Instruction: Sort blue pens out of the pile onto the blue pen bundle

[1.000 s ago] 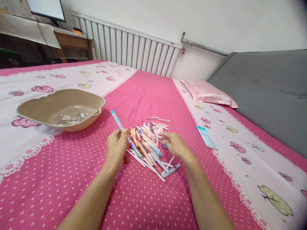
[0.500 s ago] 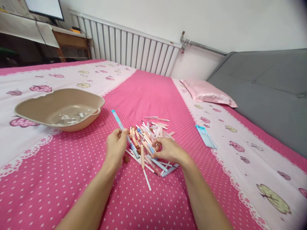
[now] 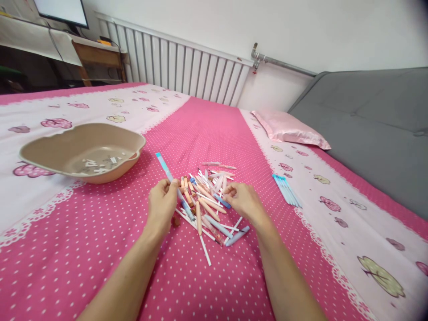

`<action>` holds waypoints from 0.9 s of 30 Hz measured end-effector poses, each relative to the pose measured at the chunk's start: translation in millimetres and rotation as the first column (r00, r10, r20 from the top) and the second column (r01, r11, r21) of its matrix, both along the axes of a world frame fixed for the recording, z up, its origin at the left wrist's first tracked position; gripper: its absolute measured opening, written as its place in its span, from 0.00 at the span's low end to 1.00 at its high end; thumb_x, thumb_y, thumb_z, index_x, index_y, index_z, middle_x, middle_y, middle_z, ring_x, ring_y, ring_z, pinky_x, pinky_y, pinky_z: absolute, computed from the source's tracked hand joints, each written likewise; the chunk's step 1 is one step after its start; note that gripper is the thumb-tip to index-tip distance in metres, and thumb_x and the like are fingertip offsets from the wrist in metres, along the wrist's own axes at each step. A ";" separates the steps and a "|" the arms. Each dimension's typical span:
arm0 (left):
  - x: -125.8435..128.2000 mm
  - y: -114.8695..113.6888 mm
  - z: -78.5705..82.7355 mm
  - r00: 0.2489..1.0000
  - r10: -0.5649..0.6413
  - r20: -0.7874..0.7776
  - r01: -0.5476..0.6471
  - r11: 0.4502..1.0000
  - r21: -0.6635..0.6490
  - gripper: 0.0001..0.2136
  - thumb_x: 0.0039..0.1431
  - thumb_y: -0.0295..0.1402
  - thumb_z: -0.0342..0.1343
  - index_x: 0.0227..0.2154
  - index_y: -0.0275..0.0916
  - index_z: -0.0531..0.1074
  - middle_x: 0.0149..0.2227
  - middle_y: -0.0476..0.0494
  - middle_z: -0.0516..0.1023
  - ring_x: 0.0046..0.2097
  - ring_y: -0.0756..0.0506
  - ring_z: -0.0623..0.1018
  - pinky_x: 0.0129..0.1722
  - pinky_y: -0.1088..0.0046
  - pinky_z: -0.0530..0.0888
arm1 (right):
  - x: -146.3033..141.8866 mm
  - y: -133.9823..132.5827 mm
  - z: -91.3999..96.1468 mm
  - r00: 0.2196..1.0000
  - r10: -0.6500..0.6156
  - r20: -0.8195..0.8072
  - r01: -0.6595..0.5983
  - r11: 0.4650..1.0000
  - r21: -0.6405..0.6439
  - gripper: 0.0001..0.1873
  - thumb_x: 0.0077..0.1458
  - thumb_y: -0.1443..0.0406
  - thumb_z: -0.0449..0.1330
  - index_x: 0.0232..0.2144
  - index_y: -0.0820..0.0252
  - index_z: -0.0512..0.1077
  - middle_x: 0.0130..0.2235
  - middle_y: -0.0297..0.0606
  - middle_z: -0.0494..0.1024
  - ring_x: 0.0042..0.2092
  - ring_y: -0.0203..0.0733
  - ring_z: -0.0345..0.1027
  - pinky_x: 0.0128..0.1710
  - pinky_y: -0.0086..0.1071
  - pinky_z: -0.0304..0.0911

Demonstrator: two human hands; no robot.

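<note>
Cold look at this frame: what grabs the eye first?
A jumbled pile of pens lies mid-frame on the pink dotted bedspread, both hands at it: the left hand pinches a long blue pen at its left edge, the right hand touches its right side. A beige basin with small scraps sits far left; a neat bundle of blue pens lies apart on the right.

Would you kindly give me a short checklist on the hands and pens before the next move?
1. Left hand pinches the long blue pen: ok.
2. Right hand has a firm hold on a piece: cannot tell.
3. Pen pile lies between both hands: ok.
4. Beige basin sits upright, with small bits inside: ok.
5. Blue pen bundle lies apart from the pile: ok.
</note>
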State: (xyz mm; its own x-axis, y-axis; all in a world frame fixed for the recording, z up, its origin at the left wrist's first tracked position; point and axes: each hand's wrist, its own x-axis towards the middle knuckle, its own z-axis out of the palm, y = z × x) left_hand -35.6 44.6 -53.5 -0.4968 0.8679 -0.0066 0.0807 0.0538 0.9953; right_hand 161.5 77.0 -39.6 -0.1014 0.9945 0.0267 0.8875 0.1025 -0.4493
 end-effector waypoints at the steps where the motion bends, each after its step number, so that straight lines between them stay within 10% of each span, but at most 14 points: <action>1: -0.2 0.2 -0.6 1.000 0.003 0.000 -0.003 1.000 0.006 0.11 0.51 0.41 0.52 0.24 0.37 0.67 0.20 0.49 0.72 0.21 0.49 0.70 0.21 0.74 0.68 | 2.1 0.8 0.4 1.000 -0.020 -0.006 0.020 1.000 0.008 0.07 0.47 0.67 0.59 0.31 0.56 0.74 0.29 0.33 0.78 0.33 0.37 0.70 0.31 0.26 0.58; 9: -0.3 0.4 -3.4 1.000 0.003 0.014 -0.003 1.000 0.016 0.11 0.50 0.41 0.52 0.26 0.37 0.68 0.24 0.46 0.75 0.18 0.51 0.68 0.19 0.73 0.68 | 19.3 3.4 4.3 0.972 -0.196 0.128 0.191 0.980 0.051 0.10 0.51 0.66 0.56 0.35 0.55 0.75 0.35 0.38 0.78 0.38 0.40 0.72 0.32 0.28 0.59; 27: -1.2 0.9 -2.9 0.999 0.003 -0.049 -0.003 1.000 0.007 0.12 0.52 0.41 0.51 0.27 0.36 0.70 0.22 0.47 0.73 0.23 0.49 0.71 0.21 0.76 0.67 | 17.3 6.6 -8.2 0.992 0.038 0.118 -0.030 0.997 -0.068 0.20 0.52 0.70 0.53 0.45 0.51 0.73 0.42 0.37 0.78 0.44 0.41 0.71 0.40 0.28 0.61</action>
State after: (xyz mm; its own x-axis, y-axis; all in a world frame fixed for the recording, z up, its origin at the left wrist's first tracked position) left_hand -36.9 45.5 -56.4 -0.4987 0.8664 0.0234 0.1288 0.0474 0.9905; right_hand 178.7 83.7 -47.8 -0.1334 0.9896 -0.0532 0.9317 0.1070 -0.3472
